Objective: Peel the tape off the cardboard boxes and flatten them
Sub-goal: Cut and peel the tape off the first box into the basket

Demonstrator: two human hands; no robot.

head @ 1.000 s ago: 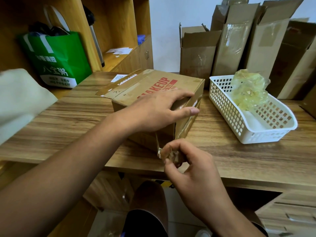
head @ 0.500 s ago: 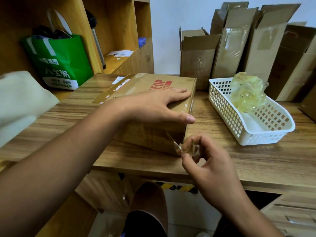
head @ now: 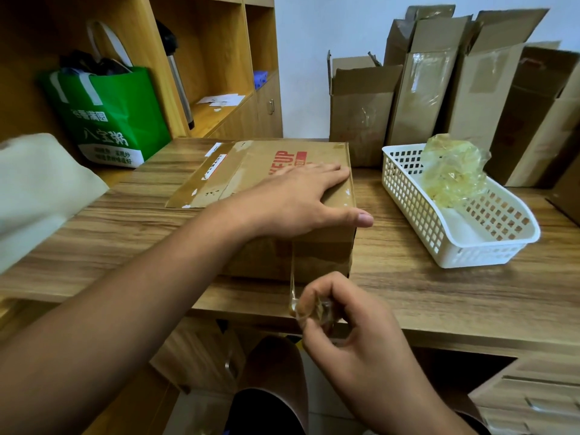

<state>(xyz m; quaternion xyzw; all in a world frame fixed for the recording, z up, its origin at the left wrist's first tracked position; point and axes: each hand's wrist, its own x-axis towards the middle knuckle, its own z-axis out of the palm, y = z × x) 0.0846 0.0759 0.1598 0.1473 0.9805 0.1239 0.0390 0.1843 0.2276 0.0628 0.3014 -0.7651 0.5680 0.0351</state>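
Box: brown cardboard box (head: 320,255), at the front edge of the wooden counter (head: 408,277).
Left grip (head: 301,199): spread flat, pressing the box top.
Right grip (head: 354,318): pinching the clear tape strip (head: 292,277); step looks mid-peel.
Next: probably pull until the tape frees.

- The box (head: 251,171) is set on the counter (head: 439,293).
- Right of the box, a basket (head: 414,202) is placed, with wadded tape (head: 452,171) in it.
- Behind the box, other boxes (head: 420,98) are leaned.
- Left of the box, a bag (head: 110,120) is stood.
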